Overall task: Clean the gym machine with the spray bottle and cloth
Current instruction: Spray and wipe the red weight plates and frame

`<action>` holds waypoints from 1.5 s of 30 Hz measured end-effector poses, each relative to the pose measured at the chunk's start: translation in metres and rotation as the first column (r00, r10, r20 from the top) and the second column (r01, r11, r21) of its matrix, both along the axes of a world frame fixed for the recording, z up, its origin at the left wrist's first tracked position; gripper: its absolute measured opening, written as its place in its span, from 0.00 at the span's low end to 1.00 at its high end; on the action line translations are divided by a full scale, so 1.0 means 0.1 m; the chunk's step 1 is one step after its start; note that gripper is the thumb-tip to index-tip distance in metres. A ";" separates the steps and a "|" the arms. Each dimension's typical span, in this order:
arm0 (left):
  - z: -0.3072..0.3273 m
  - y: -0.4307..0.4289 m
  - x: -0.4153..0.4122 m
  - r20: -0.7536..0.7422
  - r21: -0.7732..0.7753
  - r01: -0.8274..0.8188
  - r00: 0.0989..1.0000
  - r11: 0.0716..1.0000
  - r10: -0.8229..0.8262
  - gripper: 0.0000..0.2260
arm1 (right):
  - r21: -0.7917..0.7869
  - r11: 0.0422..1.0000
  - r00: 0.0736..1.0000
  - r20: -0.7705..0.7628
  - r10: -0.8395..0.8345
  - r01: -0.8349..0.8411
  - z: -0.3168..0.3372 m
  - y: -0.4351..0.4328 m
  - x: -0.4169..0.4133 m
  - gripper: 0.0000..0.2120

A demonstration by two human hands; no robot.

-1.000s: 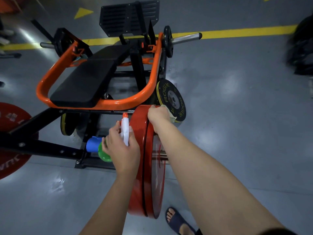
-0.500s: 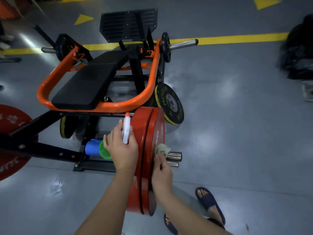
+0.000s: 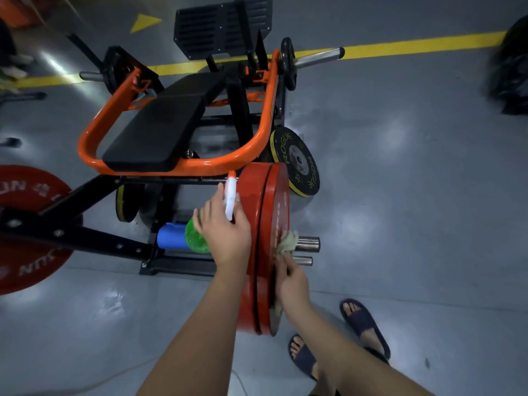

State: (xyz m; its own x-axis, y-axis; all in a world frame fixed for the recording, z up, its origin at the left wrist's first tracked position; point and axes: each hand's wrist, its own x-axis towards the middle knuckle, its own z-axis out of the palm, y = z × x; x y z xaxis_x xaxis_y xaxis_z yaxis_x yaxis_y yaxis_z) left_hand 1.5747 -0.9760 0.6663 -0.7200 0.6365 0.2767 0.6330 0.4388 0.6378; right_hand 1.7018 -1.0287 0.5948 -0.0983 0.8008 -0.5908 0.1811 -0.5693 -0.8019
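Head view: the left hand (image 3: 225, 235) grips the spray bottle (image 3: 230, 200) just left of the gym machine's (image 3: 177, 167) red plates (image 3: 254, 224), probably clear of the wiping. The right hand (image 3: 293, 284) clutches the cloth (image 3: 287, 242), pressing it to the plates' right face beside the steel pegs (image 3: 308, 243).

- 3 red plates (image 3: 254, 190): two side by side in the middle, one off to the left
- 2 black plates with yellow rims (image 3: 295, 162)
- 2 small black plates (image 3: 287, 64), up on the far bars
- 2 shiny steel pegs (image 3: 308, 243), right by the cloth
- 2 hands: a left hand (image 3: 225, 232) and a right hand (image 3: 291, 284)
- 1 spray bottle (image 3: 230, 198) and 1 cloth (image 3: 287, 241)
- 2 blue slippers (image 3: 363, 324)
- 1 blue roller (image 3: 171, 238) and 1 yellow arrow (image 3: 144, 22)
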 end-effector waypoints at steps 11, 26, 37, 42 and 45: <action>0.07 0.01 0.05 0.033 0.055 0.000 0.999 0.998 -0.002 0.17 | 0.234 0.972 0.996 -0.085 -0.002 0.022 0.00 0.53 -0.11 0.17; 0.03 -0.01 0.05 0.020 0.055 -0.059 0.998 0.997 0.058 0.16 | -0.397 0.915 0.974 -0.225 -0.022 -0.072 -1.40 0.52 0.03 0.12; 0.08 0.03 0.08 0.009 0.088 -0.052 0.999 0.995 0.051 0.14 | 0.049 0.996 0.997 -0.001 0.080 -0.080 0.25 -0.04 0.14 0.17; 0.08 0.02 0.09 -0.005 0.103 -0.052 0.999 0.993 0.053 0.14 | 0.236 0.971 0.999 -0.027 0.046 -0.038 0.48 0.90 -0.13 0.20; 0.08 0.02 0.09 -0.015 0.080 -0.053 0.998 0.995 0.055 0.14 | 0.129 0.988 0.996 -0.018 0.085 -0.082 0.21 1.44 -0.27 0.22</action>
